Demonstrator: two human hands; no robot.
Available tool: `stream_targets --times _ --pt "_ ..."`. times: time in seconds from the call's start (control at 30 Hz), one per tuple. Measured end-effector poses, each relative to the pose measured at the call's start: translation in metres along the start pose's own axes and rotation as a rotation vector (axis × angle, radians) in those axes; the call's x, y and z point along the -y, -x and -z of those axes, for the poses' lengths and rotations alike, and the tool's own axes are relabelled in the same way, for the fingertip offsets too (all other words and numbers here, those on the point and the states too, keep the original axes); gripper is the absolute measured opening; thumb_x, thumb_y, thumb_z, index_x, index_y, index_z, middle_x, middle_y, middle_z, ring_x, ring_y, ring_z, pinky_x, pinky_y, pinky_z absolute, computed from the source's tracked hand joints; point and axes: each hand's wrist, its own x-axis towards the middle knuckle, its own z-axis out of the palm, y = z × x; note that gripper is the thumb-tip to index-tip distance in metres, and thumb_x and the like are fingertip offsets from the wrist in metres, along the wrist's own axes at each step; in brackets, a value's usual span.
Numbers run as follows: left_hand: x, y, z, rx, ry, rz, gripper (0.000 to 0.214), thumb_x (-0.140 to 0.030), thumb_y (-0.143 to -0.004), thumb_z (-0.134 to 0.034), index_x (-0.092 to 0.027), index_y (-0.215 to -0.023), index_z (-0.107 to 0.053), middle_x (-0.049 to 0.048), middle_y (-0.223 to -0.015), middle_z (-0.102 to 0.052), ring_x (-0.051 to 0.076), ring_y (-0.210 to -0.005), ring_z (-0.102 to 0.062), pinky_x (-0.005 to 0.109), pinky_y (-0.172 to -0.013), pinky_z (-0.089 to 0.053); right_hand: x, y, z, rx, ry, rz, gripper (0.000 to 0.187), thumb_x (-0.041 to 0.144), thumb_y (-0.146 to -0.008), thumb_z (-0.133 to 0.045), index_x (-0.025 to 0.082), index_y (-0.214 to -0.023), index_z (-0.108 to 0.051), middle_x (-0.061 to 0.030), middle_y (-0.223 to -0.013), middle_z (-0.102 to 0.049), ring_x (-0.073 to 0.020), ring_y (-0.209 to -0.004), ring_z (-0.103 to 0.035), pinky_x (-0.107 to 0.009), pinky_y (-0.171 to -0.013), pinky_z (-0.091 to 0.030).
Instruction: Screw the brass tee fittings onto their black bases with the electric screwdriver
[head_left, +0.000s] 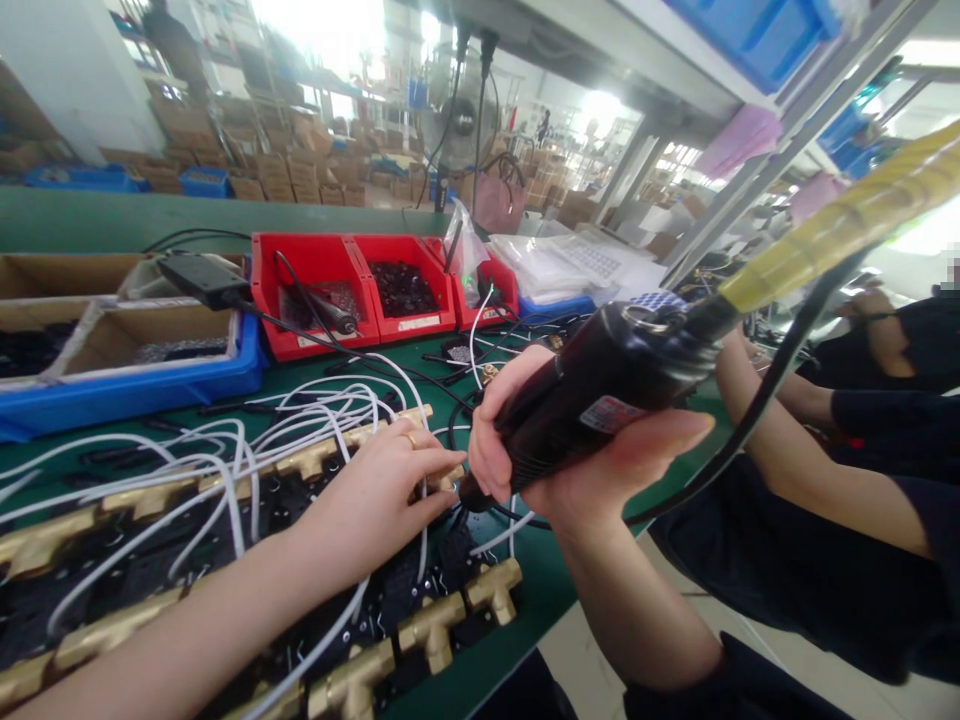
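- My right hand [570, 450], right of centre in the frame, is clenched around a black electric screwdriver [600, 400]; its tip points down and left toward the brass pieces at the middle of the frame.
- A yellow-wrapped hose [840, 225] and a black cable [780, 370] run from the tool's rear end toward the upper right.
- My left hand [382, 490], at centre, lies flat with fingers spread, pressing on a brass fitting [442, 478] and grasping nothing; there is a ring on one finger.
- Rows of brass fittings [435, 625] sit in a black fixture [300, 500] across the lower left, with white wires [225, 440] looping over them.
- The green desk [525, 560] carries it all.
- Red bins [360, 290] with dark small parts stand at upper centre, a blue tray [150, 375] with cardboard boxes at the left.
- Another person's arm [810, 450] rests at the right edge.
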Motion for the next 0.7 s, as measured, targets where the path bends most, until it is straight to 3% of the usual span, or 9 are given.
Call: stream_targets --times 0.17,0.3,0.4,0.6,0.7 --pt "0.003 -0.001 0.0 0.042 0.042 0.009 0.012 -0.02 -0.09 -0.068 -0.021 -0.079 -0.074 0.0042 -0.088 -0.068 0.024 -0.102 -0.059 0.047 -0.105 -0.043 -0.002 -0.002 -0.001 0.051 -0.003 0.005 0.072 0.087 -0.07 -0.068 0.017 -0.085 -0.067 -0.0009 -0.052 -0.059 -0.0128 -0.035 -0.048 -0.022 -0.033 -0.035" --pt "0.006 -0.006 0.0 0.009 0.052 -0.001 0.014 -0.02 -0.085 -0.072 -0.022 -0.071 -0.073 0.0021 -0.08 -0.066 0.022 -0.096 -0.06 0.043 -0.103 -0.045 -0.004 -0.005 -0.002 0.078 -0.032 0.004 0.068 0.086 -0.071 -0.069 0.018 -0.082 -0.064 0.0014 -0.051 -0.055 -0.0123 -0.034 -0.045 -0.023 -0.031 -0.033" --pt "0.008 -0.007 -0.001 0.015 0.057 0.005 0.013 -0.022 -0.085 -0.072 -0.023 -0.072 -0.075 0.0031 -0.082 -0.067 0.022 -0.097 -0.059 0.039 -0.097 -0.048 -0.004 -0.004 -0.004 0.022 -0.067 -0.038 0.066 0.082 -0.066 -0.076 0.019 -0.076 -0.06 0.0033 -0.05 -0.051 -0.0114 -0.034 -0.043 -0.023 -0.031 -0.03" --pt "0.011 -0.004 -0.003 0.001 0.048 -0.013 0.016 -0.026 -0.087 -0.07 -0.024 -0.072 -0.076 0.0029 -0.083 -0.068 0.021 -0.096 -0.059 0.037 -0.095 -0.049 -0.011 -0.003 -0.004 0.04 -0.046 -0.011 0.061 0.082 -0.07 -0.072 0.023 -0.078 -0.062 0.004 -0.049 -0.051 -0.0121 -0.033 -0.042 -0.025 -0.031 -0.032" --pt "0.01 -0.004 -0.003 0.041 0.032 0.021 0.008 -0.026 -0.086 -0.072 -0.025 -0.085 -0.08 0.0032 -0.086 -0.069 0.021 -0.096 -0.06 0.037 -0.092 -0.049 0.008 -0.004 -0.006 -0.043 -0.064 -0.037 0.067 0.086 -0.065 -0.074 0.021 -0.075 -0.065 0.0033 -0.045 -0.05 -0.013 -0.033 -0.044 -0.024 -0.03 -0.031"
